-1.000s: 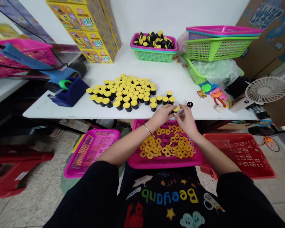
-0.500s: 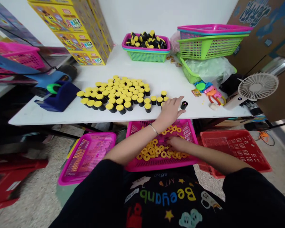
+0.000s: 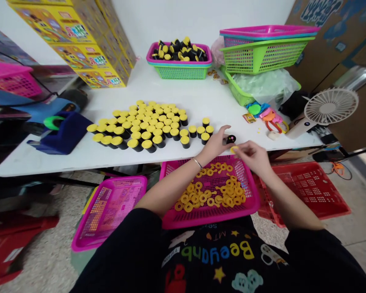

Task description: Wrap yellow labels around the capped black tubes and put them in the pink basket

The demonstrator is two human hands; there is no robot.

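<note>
My left hand (image 3: 213, 143) rests at the table's front edge, its fingertips beside a small black cylinder with a dotted top (image 3: 231, 139). Whether that hand grips the cylinder is hidden. My right hand (image 3: 253, 156) pinches a yellow ring (image 3: 234, 149) just above the edge. Below my hands, loose yellow rings (image 3: 210, 191) lie in a pink mesh basket (image 3: 210, 219). Several black cylinders with yellow caps (image 3: 140, 128) stand in a tight group on the white table (image 3: 64, 162), left of my hands.
A pink-and-green basket (image 3: 179, 72) of capped cylinders stands at the table's back. Stacked green and pink baskets (image 3: 264, 55) and a small fan (image 3: 329, 108) are to the right. A blue tape dispenser (image 3: 64, 134) is at left. A red crate (image 3: 308, 191) and pink tray (image 3: 110, 211) sit on the floor.
My right hand has come up from the rings in the basket to the table edge, now pinching a ring. My left hand has moved toward the dotted cylinder. The view has swung slightly.
</note>
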